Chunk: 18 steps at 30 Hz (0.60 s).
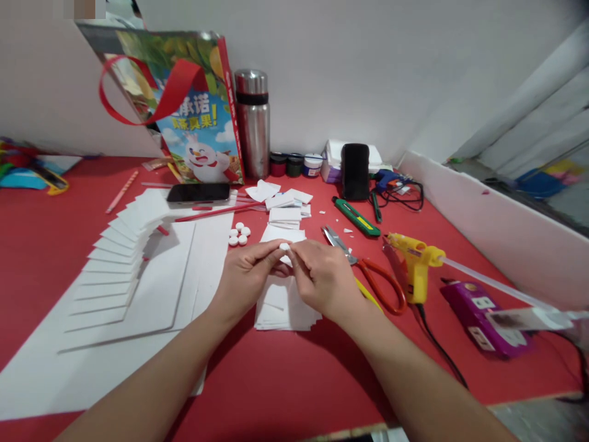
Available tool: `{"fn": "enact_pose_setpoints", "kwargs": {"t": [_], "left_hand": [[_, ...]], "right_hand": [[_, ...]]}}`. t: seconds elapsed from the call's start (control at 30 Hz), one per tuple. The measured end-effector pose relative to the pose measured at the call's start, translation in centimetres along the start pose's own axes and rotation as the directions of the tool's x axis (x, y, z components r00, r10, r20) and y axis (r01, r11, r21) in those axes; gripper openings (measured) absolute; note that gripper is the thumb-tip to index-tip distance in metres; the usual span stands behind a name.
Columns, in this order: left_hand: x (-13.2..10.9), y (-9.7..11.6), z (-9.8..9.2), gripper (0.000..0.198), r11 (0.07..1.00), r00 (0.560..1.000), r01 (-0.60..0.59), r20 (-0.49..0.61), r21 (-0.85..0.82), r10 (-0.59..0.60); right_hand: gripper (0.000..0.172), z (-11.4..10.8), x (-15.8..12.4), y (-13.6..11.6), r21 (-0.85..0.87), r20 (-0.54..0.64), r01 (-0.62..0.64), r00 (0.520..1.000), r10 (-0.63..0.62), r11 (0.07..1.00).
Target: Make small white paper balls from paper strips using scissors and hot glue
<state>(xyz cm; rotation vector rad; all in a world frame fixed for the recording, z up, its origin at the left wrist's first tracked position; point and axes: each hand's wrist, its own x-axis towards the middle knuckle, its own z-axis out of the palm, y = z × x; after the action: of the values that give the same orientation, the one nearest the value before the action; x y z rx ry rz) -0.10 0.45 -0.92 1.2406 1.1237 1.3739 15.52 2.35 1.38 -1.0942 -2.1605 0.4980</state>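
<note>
Both hands meet at the centre of the head view. My left hand [248, 270] and my right hand [324, 273] pinch a small white piece [284, 247] between thumbs and fingertips. It looks like paper or foam board, and the fingers partly cover it. Under them lies a pile of white paper rectangles [288, 310], with more white cut pieces [284, 215] behind. Just left of the pile sit several small white discs [238, 234]. Further left, a curved, fanned stair of white cards [108, 261] stands on a white board [172, 307].
Right of my hands lie red-handled cutters [381, 285], a green utility knife [356, 217], a yellow glue gun [416, 258] and a purple power strip [483, 319]. Behind stand a steel flask [254, 129], paint jars [295, 164] and a printed bag [197, 116]. A phone [199, 193] lies by the bag.
</note>
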Motion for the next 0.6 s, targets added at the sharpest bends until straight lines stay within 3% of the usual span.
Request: {"fn": "enact_pose_setpoints", "kwargs": {"t": [0.07, 0.1, 0.17, 0.2, 0.27, 0.43, 0.6], "left_hand": [[0.14, 0.4, -0.32, 0.02, 0.999, 1.0, -0.013, 0.024, 0.042, 0.012], [0.22, 0.6, -0.5, 0.022, 0.997, 0.999, -0.021, 0.031, 0.069, 0.019], [0.34, 0.9, -0.81, 0.023, 0.99, 0.999, -0.041, 0.003, 0.135, 0.041], [0.38, 0.99, -0.93, 0.023, 0.985, 0.999, -0.05, -0.006, 0.163, 0.051], [0.44, 1.03, -1.06, 0.022, 0.977, 0.997, -0.078, -0.003, 0.197, 0.08], [0.54, 0.8, -1.09, 0.023, 0.975, 0.994, -0.112, 0.035, 0.191, 0.107], [0.63, 0.77, -1.13, 0.022, 0.975, 0.994, -0.11, 0.035, 0.194, 0.105]], "right_hand": [[0.034, -0.3, 0.31, -0.09, 0.303, 0.108, -0.171, 0.984, 0.145, 0.937], [0.038, -0.49, 0.48, -0.07, 0.483, 0.208, -0.293, 0.954, 0.217, 0.825], [0.043, -0.85, 0.79, 0.07, 0.71, 0.428, -0.515, 0.857, 0.286, 0.481], [0.042, -0.99, 0.89, 0.16, 0.749, 0.502, -0.578, 0.814, 0.291, 0.325], [0.034, -1.11, 0.97, 0.32, 0.773, 0.559, -0.615, 0.776, 0.293, 0.154], [0.026, -0.94, 0.76, 0.28, 0.803, 0.538, -0.588, 0.784, 0.309, 0.095], [0.03, -0.96, 0.66, 0.15, 0.79, 0.547, -0.599, 0.786, 0.289, 0.133]]}}
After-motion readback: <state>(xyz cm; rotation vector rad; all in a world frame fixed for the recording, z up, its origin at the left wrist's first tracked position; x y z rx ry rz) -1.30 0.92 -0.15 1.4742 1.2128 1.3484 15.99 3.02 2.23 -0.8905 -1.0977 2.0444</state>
